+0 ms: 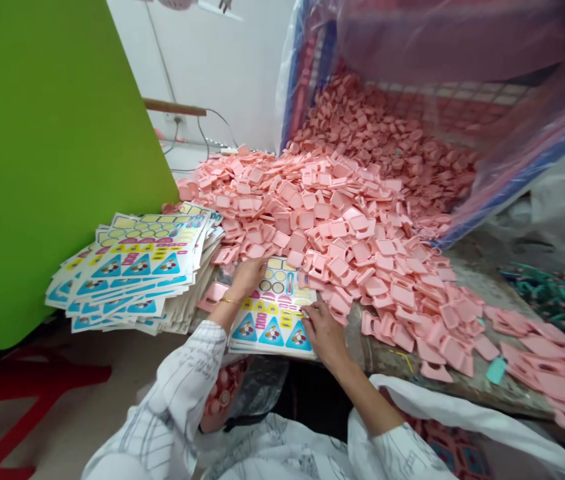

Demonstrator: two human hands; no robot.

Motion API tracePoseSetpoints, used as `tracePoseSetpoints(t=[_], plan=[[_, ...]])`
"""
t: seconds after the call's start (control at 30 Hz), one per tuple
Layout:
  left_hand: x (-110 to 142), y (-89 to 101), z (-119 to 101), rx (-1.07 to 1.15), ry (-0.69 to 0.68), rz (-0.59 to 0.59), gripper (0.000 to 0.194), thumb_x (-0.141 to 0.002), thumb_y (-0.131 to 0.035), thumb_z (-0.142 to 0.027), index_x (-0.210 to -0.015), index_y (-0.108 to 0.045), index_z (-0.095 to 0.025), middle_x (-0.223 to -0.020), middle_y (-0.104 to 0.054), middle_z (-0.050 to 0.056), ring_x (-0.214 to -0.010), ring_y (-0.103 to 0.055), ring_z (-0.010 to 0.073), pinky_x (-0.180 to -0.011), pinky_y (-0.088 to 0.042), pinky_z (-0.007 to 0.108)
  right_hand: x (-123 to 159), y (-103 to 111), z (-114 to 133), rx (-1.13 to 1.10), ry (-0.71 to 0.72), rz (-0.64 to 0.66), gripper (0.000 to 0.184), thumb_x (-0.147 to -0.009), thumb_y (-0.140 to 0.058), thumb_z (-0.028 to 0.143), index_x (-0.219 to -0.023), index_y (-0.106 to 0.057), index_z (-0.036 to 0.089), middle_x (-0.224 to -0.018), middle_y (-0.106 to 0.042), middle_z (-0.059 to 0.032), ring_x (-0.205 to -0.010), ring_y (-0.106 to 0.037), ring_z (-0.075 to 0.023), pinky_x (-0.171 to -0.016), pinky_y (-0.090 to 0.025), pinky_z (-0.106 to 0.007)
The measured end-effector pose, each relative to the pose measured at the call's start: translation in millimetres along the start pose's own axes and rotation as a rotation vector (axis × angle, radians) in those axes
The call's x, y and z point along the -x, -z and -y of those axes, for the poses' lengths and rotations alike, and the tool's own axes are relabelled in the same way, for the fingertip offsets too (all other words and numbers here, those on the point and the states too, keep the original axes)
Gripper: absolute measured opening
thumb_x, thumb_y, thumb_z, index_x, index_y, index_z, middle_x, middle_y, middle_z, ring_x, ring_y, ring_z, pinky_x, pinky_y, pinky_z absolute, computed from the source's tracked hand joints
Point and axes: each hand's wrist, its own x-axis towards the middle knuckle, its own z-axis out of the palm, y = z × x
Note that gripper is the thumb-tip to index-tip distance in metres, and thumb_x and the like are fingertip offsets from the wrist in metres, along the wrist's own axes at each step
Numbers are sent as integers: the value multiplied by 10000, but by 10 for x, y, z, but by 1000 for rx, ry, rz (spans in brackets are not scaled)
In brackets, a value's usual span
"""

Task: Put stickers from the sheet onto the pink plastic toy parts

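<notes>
a green board (47, 167) stands at the left above a red plastic stool (27, 387) on the floor (112, 360); a wooden rail (173, 107) and wall socket (176, 120) show on the white wall (202, 60), with tangled teal plastic cords (552, 300) at the right.

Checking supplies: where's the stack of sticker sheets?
In the head view, the stack of sticker sheets sits at left, beside the green panel and just left of the person's left hand, below the heap of pink plastic pieces.
</notes>
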Motion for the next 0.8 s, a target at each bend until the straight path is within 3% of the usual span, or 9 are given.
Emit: tracePoseSetpoints(t=[0.1,0.27,0.37,0.47,0.6,0.7,0.8], plan=[[292,19,-139,49,6,-57,345,-930,-441,-188,-1196,-659,-155,-1200,-704,130,-1123,-648,234,-971,-494,366,38,56,15,-30,-4,-18,343,-930,-503,259,-1248,-618,203,-1241,-579,-127,-1031,-637,-241,-801,-549,-354],[1287,-8,-431,334,-66,-187,310,-948,-472,-297,-1162,-676,-207,-1145,-730,83,-1071,-681,208,-948,-538,356,194,266,-76,-169,-27,-81,386,-910,-478,203,-1275,-598,241,-1215,-642,-83,-1035,-645,-218,-869,-534,-366],[1873,-107,-515,414,-1,-187,274,-931,-525,-317,-1128,-699,-236,-1117,-743,63,-1034,-704,200,-911,-565,319,201,516,-254,-266,-18,-112,366,-941,-416,203,-1245,-618,226,-1200,-671,-75,-1119,-622,-206,-953,-497,-363],[2266,-286,-533,508,18,-152,270,-925,-542,-317,-1127,-699,-233,-1079,-758,60,-973,-728,187,-855,-585,266,70,871,-484,-177,-77,-105,352,-941,-419,200,-1204,-651,226,-1191,-676,-81,-1113,-621,-206,-960,-475,-348],[2423,-489,-602,570,-22,-119,286,-915,-573,-344,-1155,-692,-244,-1014,-772,52,-865,-743,170,-782,-595,226,-124,1236,-700,28,-171,25,346,-901,-476,152,-1149,-688,269,-1145,-707,-49,-1038,-651,-205,-857,-467,-286],[2330,-504,-729,544,-69,-157,287,-909,-587,-346,-1156,-696,-248,-959,-774,48,-777,-734,157,-721,-595,213,-117,1258,-763,-7,-172,71,300,-910,-479,187,-1072,-719,264,-1047,-738,-43,-952,-672,-198,-784,-459,-259],[2152,-439,-844,483,-149,-180,281,-901,-601,-319,-1158,-695,-255,-1020,-765,49,-860,-733,171,-781,-595,238,-37,1206,-863,-118,-200,23,295,-923,-473,271,-1084,-718,244,-954,-747,-41,-867,-677,-197,-746,-462,-266]])
